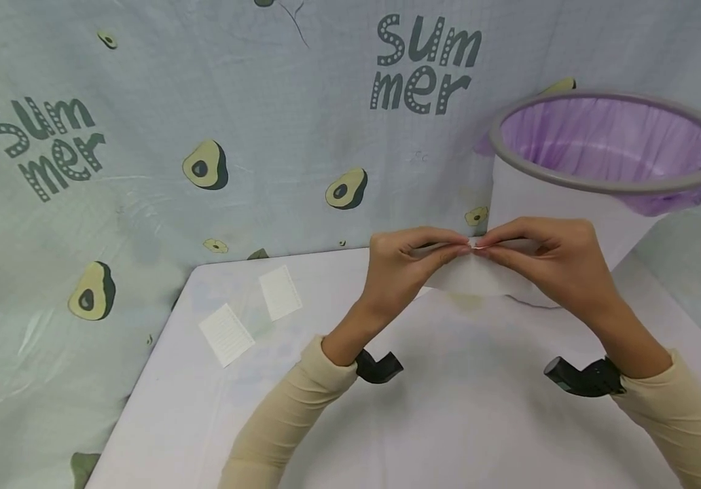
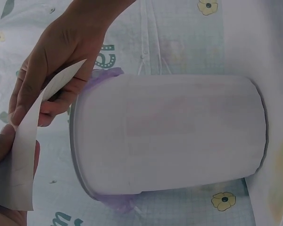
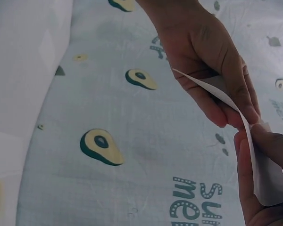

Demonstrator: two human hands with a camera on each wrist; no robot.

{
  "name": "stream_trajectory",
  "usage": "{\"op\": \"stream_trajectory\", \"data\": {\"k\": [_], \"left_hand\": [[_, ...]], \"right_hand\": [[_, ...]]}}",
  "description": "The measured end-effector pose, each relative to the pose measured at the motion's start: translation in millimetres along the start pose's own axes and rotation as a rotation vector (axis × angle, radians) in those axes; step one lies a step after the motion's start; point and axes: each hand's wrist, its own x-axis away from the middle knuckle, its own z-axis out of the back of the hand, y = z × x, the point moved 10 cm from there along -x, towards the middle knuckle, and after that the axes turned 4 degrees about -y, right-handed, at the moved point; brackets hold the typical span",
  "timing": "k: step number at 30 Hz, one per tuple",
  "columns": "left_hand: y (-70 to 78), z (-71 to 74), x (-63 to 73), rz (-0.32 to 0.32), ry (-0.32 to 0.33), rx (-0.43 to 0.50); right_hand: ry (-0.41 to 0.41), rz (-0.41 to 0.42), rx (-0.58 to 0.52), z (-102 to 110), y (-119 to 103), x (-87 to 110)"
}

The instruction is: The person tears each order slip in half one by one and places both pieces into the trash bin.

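Observation:
A white sheet of paper (image 1: 468,277) hangs between both hands, above the table and in front of the bin. My left hand (image 1: 396,265) pinches its top edge near the middle between thumb and fingers. Right beside it, my right hand (image 1: 555,261) pinches the same edge, so the fingertips of both hands nearly meet. In the left wrist view the paper (image 2: 24,160) bends along its length, one corner sticking up by the right hand (image 2: 61,52). From the right wrist, the paper (image 3: 269,181) passes between the fingers of both hands.
A white bin (image 1: 561,214) with a grey rim and purple liner stands at the back right, just behind the right hand. Two small lined paper slips (image 1: 227,334) lie on the white table (image 1: 448,414) at left. A printed curtain (image 1: 277,136) hangs behind.

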Motion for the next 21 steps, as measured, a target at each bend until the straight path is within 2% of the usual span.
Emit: {"op": "stream_trajectory", "data": {"k": [10,18,21], "left_hand": [[-13.1,-10.3,-1.3,0.042,-0.027,0.084],[-23.0,-20.9,-8.2,0.102,-0.045,0.197],[-25.9,-26.2,-11.5,0.124,-0.045,0.245]], "right_hand": [[0.031,-0.079,-0.042,6.9,12.9,5.9],[0.043,-0.083,0.044,18.5,13.7,6.6],[0.042,-0.095,0.045,23.4,14.4,6.0]]}}
